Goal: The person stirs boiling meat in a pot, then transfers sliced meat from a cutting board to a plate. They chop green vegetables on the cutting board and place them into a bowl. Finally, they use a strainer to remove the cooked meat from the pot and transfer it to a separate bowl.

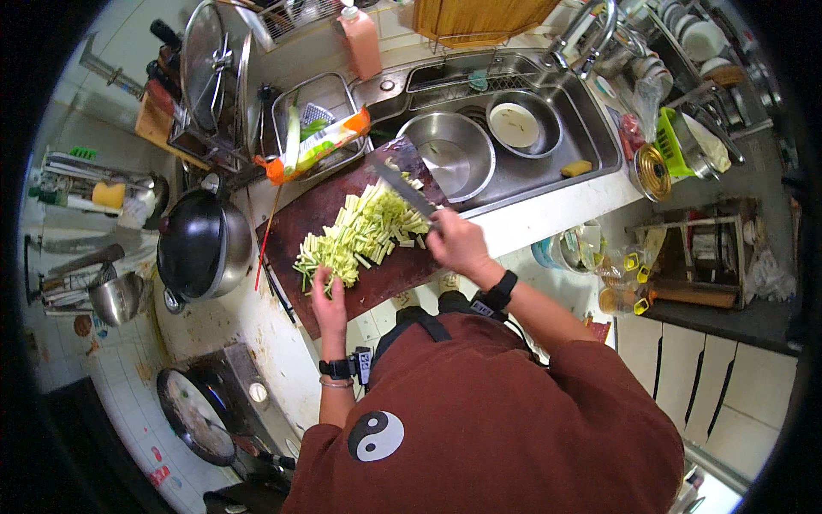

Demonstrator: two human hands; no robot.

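Observation:
A heap of chopped pale-green stalk vegetable point(359, 225) lies spread across a dark brown cutting board point(392, 279). My right hand point(459, 241) grips the handle of a kitchen knife, whose blade point(406, 191) reaches over the far right side of the heap. At the heap's near left end is my left hand point(329, 302), fingers apart and beside the cut pieces; whether the fingertips touch them is hard to tell. The board lies at the counter edge, its far right corner by the sink.
In the sink point(533, 177) sit a large steel bowl point(449, 154) and a smaller steel basin point(546, 138). A wire basket point(314, 83) with a colourful plastic packet point(327, 142) stands beyond the board. Left are a lidded black pot point(199, 247) and a wok point(196, 411) on the stove.

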